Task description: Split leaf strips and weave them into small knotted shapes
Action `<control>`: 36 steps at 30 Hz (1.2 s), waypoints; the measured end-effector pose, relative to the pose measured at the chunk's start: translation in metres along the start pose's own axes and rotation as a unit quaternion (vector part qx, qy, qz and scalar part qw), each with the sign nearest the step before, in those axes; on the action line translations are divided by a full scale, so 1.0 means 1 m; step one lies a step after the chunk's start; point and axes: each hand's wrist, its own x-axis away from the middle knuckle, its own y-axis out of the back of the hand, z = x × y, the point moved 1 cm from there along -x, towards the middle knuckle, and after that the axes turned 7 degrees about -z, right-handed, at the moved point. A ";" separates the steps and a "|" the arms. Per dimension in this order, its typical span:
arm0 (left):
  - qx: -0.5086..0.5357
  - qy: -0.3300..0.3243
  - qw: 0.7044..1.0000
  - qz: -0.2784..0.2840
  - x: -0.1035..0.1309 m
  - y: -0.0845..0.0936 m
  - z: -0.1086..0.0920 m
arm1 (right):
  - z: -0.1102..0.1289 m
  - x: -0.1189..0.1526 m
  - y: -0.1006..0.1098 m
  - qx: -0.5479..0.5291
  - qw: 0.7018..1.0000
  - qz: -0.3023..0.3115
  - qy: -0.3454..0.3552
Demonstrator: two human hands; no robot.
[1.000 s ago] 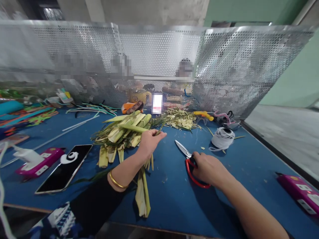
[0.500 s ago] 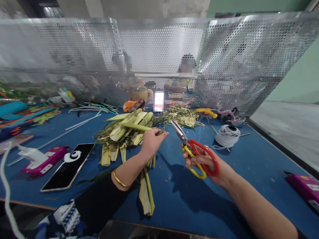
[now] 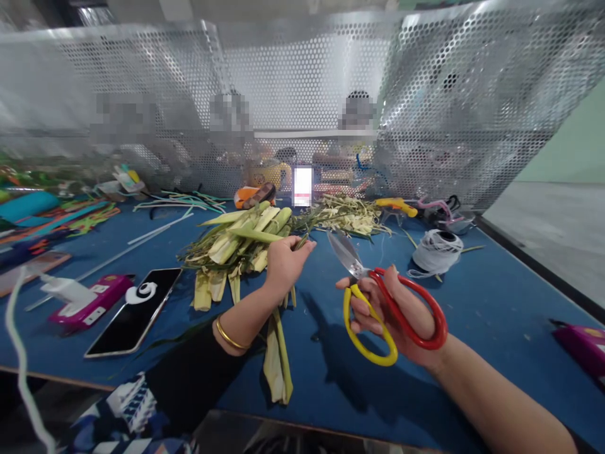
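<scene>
My left hand [image 3: 287, 260] pinches the end of a bundle of pale green leaf strips [image 3: 246, 233], which fans out to the left above the blue table. Several pieces hang down beneath my wrist, and one long pale strip [image 3: 278, 366] reaches toward the near edge. In my right hand [image 3: 385, 309] is a pair of scissors [image 3: 352, 261] with one red and one yellow handle. Their blades point up and left, a little to the right of my left fingertips and apart from the leaves. A gold bangle [image 3: 229, 335] circles my left wrist.
A heap of leaf trimmings [image 3: 352, 215] lies behind my hands. White string [image 3: 437, 252] and a yellow glue gun [image 3: 397, 205] lie to the right. On the left are a phone [image 3: 137, 318] and a purple power strip [image 3: 94, 302]. A perforated metal screen [image 3: 302, 75] stands behind.
The scissors' handles have spread apart as the fingers of my right hand opened, and the scissors have turned slightly. My left hand keeps its pinch on the leaves, nearly in place.
</scene>
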 end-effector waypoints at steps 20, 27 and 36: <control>-0.007 0.002 1.000 0.014 0.012 -0.003 -0.015 | -0.005 -0.001 -0.006 -0.032 0.995 0.063 -0.065; -0.010 -0.008 1.000 0.023 0.014 -0.004 -0.013 | -0.004 -0.003 -0.007 -0.031 0.996 0.056 -0.054; 0.003 0.003 0.999 0.033 0.012 -0.005 -0.013 | -0.005 -0.004 -0.006 0.012 1.000 -0.011 -0.020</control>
